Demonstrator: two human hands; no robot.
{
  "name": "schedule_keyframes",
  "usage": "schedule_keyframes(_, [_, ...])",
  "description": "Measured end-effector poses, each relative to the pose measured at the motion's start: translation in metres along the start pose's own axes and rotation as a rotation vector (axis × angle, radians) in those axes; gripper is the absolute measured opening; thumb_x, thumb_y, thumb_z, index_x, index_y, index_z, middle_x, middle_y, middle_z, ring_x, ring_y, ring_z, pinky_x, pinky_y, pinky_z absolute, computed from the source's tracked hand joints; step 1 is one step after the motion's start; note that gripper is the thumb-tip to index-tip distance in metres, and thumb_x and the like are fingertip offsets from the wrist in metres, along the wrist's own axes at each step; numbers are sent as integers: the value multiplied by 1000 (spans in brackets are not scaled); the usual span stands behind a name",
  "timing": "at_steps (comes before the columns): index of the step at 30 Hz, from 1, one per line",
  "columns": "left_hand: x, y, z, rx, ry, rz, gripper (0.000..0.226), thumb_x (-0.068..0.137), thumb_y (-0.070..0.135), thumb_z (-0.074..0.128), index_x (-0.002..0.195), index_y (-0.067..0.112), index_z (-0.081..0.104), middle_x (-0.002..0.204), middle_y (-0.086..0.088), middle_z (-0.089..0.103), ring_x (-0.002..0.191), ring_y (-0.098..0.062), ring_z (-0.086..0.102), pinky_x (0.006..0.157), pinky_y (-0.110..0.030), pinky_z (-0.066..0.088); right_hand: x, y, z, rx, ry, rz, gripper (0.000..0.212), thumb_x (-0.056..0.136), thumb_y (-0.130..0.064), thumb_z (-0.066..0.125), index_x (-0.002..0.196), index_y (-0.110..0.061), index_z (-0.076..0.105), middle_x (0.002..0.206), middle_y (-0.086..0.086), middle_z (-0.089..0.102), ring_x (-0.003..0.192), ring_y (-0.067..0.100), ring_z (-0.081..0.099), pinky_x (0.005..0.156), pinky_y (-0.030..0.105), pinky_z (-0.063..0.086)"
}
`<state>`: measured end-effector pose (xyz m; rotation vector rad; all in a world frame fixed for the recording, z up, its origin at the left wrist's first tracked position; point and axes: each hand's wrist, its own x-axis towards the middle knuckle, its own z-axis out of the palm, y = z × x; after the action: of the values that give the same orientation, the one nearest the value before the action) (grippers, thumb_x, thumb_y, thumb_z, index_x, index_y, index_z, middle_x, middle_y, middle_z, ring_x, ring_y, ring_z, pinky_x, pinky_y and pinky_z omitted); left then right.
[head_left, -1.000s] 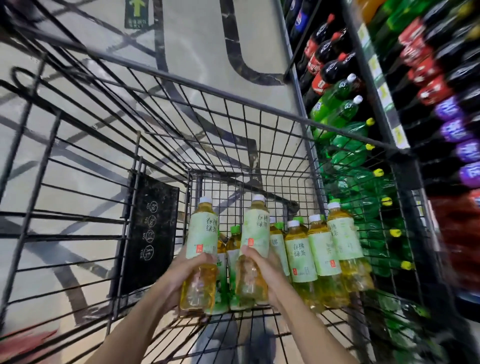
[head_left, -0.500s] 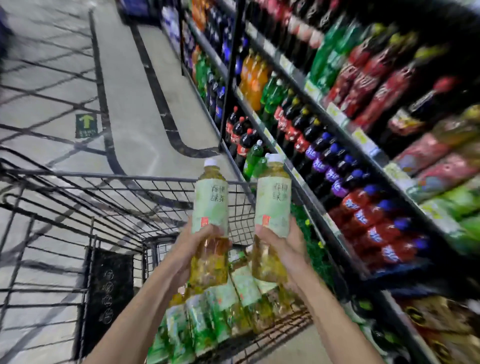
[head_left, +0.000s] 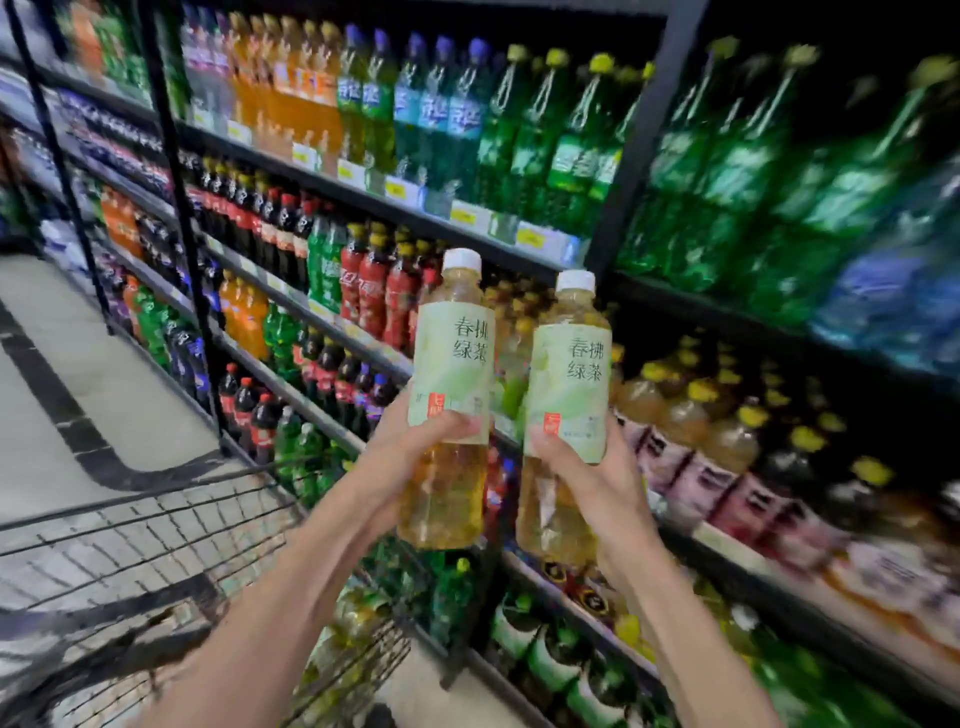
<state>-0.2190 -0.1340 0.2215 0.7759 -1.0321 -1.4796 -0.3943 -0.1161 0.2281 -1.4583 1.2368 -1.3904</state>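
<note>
Gripped upright, one tea bottle per hand: left hand (head_left: 410, 447) holds left bottle (head_left: 449, 395), right hand (head_left: 597, 478) holds right bottle (head_left: 566, 410), both before the drinks shelf (head_left: 524, 234).

Light falls unevenly along the aisle: the pale floor (head_left: 104, 395) on the left is bright, while the shelving (head_left: 649, 156) sinks to near black toward the upper right corner, with soft highlights on the bottle shoulders in the rows. The left tea bottle (head_left: 452, 364) and the right tea bottle (head_left: 569, 395) are sharpest, with legible labels and liquid glowing amber. Motion blur smears the green bottles (head_left: 779, 182) at the right edge and the cart wire (head_left: 156, 545) at the lower left, and the wide lens bends uprights and shelf lines outward near the borders.
</note>
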Motion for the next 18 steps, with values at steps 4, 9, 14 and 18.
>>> schedule_keyframes(4, [-15,-9,114,39,-185,46,68,44,29,72,109,8,60,80,-5,71,64,-17,66,57,-27,53,-46,-40,-109,-51,197,-84,47,59,-49,81,95,-32,57,82,-22,69,73,-13,61,62,5,43])
schedule_keyframes(9, [-45,-24,249,58,-400,104,58,45,23,72,101,17,60,76,6,72,63,-8,65,56,-23,51,-110,-84,-232,-116,407,-159,44,64,-44,76,103,-31,59,86,-19,70,79,-4,64,69,14,49])
schedule_keyframes(14, [-74,-34,366,62,-525,149,68,38,27,74,105,18,60,86,1,73,76,-18,65,71,-33,53,-171,-125,-329,-153,573,-206,39,66,-38,73,101,-31,58,91,-15,68,77,-6,63,67,11,49])
schedule_keyframes(18, [-87,-31,447,124,-644,223,63,51,15,75,112,19,59,93,0,74,85,-16,68,73,-29,57,-203,-150,-393,-192,642,-222,48,67,-42,76,110,-38,55,103,-14,68,90,-3,65,78,21,53])
